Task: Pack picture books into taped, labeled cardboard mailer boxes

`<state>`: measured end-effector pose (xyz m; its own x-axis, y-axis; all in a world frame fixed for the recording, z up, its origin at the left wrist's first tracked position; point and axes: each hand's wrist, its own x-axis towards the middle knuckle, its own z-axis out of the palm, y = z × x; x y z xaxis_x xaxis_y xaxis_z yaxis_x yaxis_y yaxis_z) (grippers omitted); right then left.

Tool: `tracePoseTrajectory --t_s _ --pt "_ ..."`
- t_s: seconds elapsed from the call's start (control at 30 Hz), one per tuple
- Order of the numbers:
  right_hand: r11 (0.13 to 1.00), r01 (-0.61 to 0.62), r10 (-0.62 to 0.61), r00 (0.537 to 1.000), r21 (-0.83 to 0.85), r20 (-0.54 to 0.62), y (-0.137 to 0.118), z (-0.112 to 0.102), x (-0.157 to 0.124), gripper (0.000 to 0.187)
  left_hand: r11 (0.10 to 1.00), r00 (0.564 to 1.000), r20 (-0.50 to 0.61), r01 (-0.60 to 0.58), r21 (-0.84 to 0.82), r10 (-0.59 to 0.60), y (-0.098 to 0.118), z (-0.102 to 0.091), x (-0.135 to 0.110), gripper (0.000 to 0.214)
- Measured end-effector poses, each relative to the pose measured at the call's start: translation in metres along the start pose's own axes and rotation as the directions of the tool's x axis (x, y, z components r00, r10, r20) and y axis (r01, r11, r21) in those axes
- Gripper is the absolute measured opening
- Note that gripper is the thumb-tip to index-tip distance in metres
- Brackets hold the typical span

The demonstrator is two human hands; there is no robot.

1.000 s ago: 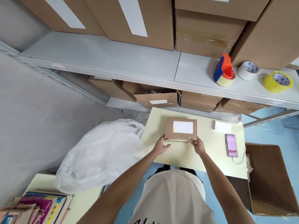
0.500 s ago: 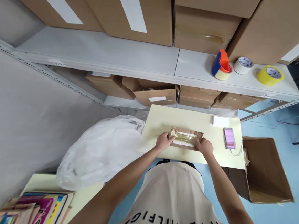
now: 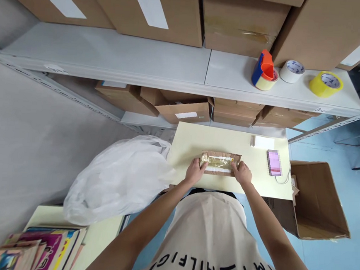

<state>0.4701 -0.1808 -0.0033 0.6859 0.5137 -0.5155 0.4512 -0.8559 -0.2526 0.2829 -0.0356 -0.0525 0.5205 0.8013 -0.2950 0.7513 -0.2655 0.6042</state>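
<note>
"Carton location?"
"Over the table, contact unclear; left hand and right hand have fingers clamped on opposite ends."
"Failure mode?"
"Glossy film may slip under uneven pressure; hard squeezing could buckle the carton."

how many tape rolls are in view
3, on the upper shelf: a pale roll in the orange-and-blue dispenser, a white roll beside it, a yellow roll at right. Boxes may hide more.

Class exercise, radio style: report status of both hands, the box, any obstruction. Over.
Left hand and right hand gripping opposite ends of cardboard box. Shiny tape across its visible face. Nothing seen blocking either hand.
</note>
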Motion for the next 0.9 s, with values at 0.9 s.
tracePoseTrajectory --t_s 0.9 --pt "0.991 -0.118 0.103 0.967 -0.055 -0.231 0.111 -0.040 0.168 0.067 0.972 0.860 0.452 -0.213 -0.101 0.236 0.200 0.089 0.159 0.027"
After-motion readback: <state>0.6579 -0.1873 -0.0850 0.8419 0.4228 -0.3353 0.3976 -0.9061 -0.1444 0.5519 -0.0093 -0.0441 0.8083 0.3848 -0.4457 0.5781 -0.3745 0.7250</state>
